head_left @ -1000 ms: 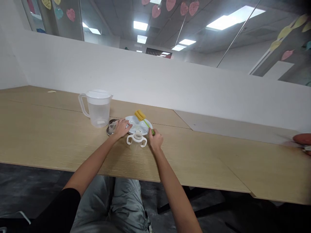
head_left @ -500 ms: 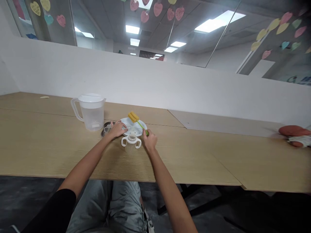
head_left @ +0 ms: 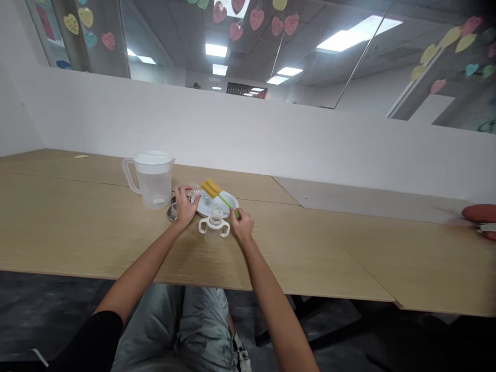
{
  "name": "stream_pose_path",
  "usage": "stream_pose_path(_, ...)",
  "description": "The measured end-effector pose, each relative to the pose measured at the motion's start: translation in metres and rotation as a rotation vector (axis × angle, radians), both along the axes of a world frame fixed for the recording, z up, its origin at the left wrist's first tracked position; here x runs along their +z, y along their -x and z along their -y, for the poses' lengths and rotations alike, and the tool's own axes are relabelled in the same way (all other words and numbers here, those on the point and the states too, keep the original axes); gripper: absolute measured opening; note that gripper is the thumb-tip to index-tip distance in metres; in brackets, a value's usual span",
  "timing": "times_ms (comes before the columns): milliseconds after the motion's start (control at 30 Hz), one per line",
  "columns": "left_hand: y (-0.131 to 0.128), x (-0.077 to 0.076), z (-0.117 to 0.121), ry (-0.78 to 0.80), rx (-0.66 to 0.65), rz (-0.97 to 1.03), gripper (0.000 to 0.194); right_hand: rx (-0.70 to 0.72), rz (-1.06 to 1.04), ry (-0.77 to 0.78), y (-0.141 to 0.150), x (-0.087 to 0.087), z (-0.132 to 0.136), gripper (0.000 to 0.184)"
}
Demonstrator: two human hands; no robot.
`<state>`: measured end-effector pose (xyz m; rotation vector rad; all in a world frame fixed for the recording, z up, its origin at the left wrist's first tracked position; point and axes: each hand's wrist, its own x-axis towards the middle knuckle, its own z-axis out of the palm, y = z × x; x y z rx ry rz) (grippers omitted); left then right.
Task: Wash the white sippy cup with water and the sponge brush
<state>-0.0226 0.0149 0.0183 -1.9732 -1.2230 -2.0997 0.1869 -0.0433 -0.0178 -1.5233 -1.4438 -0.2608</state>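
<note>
My right hand point(head_left: 243, 226) grips the green handle of a bottle brush point(head_left: 211, 188) with a yellow sponge head, which points up and left over the white plate point(head_left: 234, 199). In my left hand point(head_left: 186, 205) is a clear, rounded plastic piece point(head_left: 196, 190), held at the plate's left edge; its exact kind is too small to tell. A clear baby bottle point(head_left: 214, 226) with two white handles and an uncapped mouth stands upright in front of the plate, between my hands. Partly hidden behind my left hand is a round metal dish point(head_left: 171, 211) with something clear in it.
A translucent lidded pitcher point(head_left: 155, 181) containing liquid stands left of the dish. Further left lies a small pale flat piece point(head_left: 81, 156). A reddish-orange object point(head_left: 480, 213) sits at the far right of the wooden table point(head_left: 310, 248). A white wall point(head_left: 248, 137) rises behind.
My left hand has lifted from the metal dish and plate edge, turning more upright with the clear piece now showing at its fingers. The brush head has shifted slightly left; the view moved a little.
</note>
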Motion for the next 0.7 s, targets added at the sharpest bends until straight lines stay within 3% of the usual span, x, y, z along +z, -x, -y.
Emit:
stream_pose_path(133, 0.002, -0.003, 0.003, -0.076, 0.009, -0.045, 0.051, 0.039, -0.006, -0.145, -0.003, -0.004, 0.001, 0.048)
stream_pose_path(267, 0.003, -0.005, 0.001, -0.012, -0.033, -0.099, 0.065, 0.072, 0.027, -0.254, -0.007, -0.006, 0.002, 0.045)
stream_pose_path(500, 0.000, -0.005, 0.006, -0.123, -0.023, -0.205, 0.049, 0.081, 0.137, -0.282, -0.016, -0.006, -0.003, 0.042)
stream_pose_path(700, 0.007, -0.009, 0.006, -0.172, -0.059, -0.415, 0.042, 0.069, 0.186, -0.242, -0.024, -0.009, -0.004, 0.040)
